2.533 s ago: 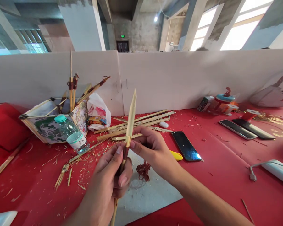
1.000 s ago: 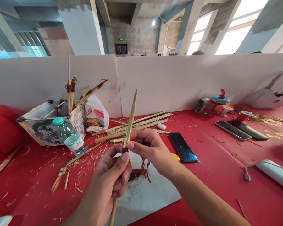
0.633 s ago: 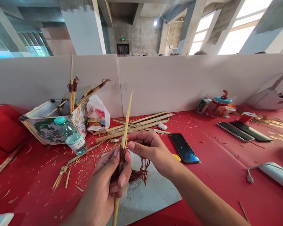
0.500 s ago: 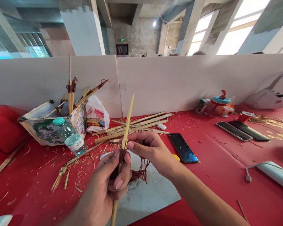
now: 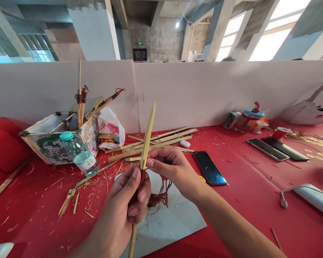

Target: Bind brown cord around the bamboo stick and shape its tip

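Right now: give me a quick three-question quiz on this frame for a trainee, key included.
1. True or false: the left hand grips the bamboo stick with its pointed end up.
2. The water bottle is: A) left of both hands, B) right of both hands, C) between the hands.
3. What colour is the thread bunched under the right hand?
Key: 1 true; 2 A; 3 dark red.
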### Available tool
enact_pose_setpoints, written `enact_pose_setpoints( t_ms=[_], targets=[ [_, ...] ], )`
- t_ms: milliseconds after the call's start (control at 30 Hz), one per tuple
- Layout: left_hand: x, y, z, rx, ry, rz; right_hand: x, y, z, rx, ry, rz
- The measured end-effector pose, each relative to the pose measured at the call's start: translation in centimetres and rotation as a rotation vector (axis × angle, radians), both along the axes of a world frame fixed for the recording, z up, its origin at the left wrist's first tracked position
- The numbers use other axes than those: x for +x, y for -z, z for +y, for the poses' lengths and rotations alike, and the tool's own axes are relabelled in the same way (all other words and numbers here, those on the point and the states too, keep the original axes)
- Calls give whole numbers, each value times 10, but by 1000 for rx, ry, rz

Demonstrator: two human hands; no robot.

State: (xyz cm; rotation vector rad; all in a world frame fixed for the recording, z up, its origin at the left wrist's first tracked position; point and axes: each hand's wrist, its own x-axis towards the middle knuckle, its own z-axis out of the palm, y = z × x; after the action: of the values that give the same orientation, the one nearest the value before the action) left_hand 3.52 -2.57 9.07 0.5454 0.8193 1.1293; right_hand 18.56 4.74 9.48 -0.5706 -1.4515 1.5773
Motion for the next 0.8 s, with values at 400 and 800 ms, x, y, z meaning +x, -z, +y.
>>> enact_pose_setpoints(
  t_ms=[400, 800],
  targets=[
    [0, -3, 0, -17, 19, 50, -2, 1, -3, -84, -28, 37],
    [1, -2, -2, -63, -40, 35, 1, -1, 0, -55, -87, 38]
  ],
)
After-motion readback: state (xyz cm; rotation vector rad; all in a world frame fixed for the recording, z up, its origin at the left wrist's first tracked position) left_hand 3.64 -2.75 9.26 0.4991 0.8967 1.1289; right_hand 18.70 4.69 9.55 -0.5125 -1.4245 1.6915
